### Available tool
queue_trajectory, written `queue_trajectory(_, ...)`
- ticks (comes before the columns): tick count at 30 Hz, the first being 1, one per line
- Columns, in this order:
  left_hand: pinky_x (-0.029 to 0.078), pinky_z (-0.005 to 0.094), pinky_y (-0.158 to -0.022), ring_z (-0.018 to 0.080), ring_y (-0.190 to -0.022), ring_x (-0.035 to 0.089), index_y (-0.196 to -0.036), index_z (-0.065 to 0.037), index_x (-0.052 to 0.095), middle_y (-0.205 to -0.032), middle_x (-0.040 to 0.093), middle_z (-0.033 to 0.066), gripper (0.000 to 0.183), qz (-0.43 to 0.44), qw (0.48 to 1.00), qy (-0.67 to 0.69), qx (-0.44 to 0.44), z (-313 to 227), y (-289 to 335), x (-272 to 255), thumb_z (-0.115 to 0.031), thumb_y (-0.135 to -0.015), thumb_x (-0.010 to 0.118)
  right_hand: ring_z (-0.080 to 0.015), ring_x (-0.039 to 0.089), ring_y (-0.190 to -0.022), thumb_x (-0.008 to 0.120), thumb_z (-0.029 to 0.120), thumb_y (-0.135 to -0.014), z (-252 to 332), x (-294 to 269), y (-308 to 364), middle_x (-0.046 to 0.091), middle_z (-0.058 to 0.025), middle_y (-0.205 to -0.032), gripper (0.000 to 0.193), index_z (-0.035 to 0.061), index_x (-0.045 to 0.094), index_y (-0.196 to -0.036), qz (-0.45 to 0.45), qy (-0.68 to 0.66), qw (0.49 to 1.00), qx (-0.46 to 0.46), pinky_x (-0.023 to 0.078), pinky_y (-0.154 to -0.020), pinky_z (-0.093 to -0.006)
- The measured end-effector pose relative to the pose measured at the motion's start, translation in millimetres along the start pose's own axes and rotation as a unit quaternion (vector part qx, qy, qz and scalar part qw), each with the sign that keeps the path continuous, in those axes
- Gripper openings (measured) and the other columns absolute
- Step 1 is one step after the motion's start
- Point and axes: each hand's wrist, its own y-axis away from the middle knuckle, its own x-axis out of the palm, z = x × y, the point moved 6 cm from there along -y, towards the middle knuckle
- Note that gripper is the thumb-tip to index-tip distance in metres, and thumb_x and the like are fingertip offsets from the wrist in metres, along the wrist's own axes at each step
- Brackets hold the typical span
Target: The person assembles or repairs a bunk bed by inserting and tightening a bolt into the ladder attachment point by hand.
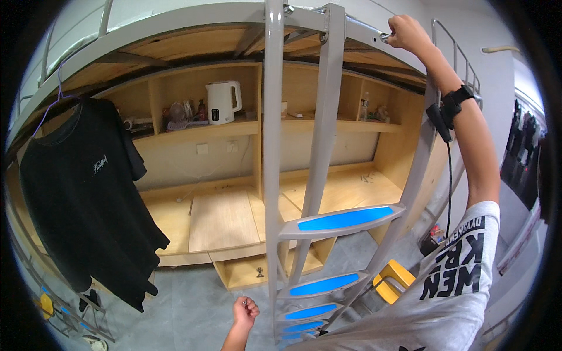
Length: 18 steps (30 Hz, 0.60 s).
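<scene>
My right hand (408, 33) is raised to the grey metal bed frame (363, 33) at the upper right. Its fingers are closed on a small shiny metal fastener (384, 37) against the rail, beside a dark hole; its exact shape is partly hidden. Low in the middle, my left hand (244, 313) is curled shut, with a tiny metal piece (244, 302) showing between the fingers, too small to make out. Between the hands stands a grey ladder (273, 146) with blue-topped steps (345, 219), joined to the bed frame at its top.
Under the bed, a wooden desk (158, 213) and shelves hold a white kettle (220, 102) and small items. A black T-shirt (82, 193) hangs at the left. A yellow stool (393, 281) stands behind the ladder. Small metal parts (367, 177) lie on the desk. A drawer (240, 279) is pulled out.
</scene>
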Motion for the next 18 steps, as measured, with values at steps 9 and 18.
queue_trajectory(9, 0.041, 0.0332, -0.067, 0.0184, -0.072, 0.046, -0.083, -0.009, 0.052, -0.074, 0.045, 0.0032, 0.029, 0.27, 0.895, 0.054, -0.352, 22.7, 96.5, 46.1, -0.037, -0.086, 0.055, -0.0316, 0.055, -0.077, 0.067, 0.016, -0.063, 171.1, -139.0, 150.3, 0.054, -0.0136, -0.076, 0.024, 0.0009, 0.056, -0.078, 0.017, -0.398, 0.859, -0.321, 0.045, -0.066, -0.0401)
queue_trajectory(18, 0.034, 0.0259, -0.046, 0.0158, -0.06, 0.041, -0.082, -0.006, 0.05, -0.068, 0.043, 0.0043, 0.029, 0.171, 0.9, -0.113, -0.385, 19.8, 182.7, 218.1, -0.035, -0.087, 0.047, -0.0392, 0.058, -0.064, 0.066, 0.021, -0.062, 362.9, -93.7, 403.7, 0.06, -0.0224, -0.066, 0.026, -0.0039, 0.062, -0.069, 0.451, -0.622, 0.511, -0.386, 0.048, -0.057, -0.0455)
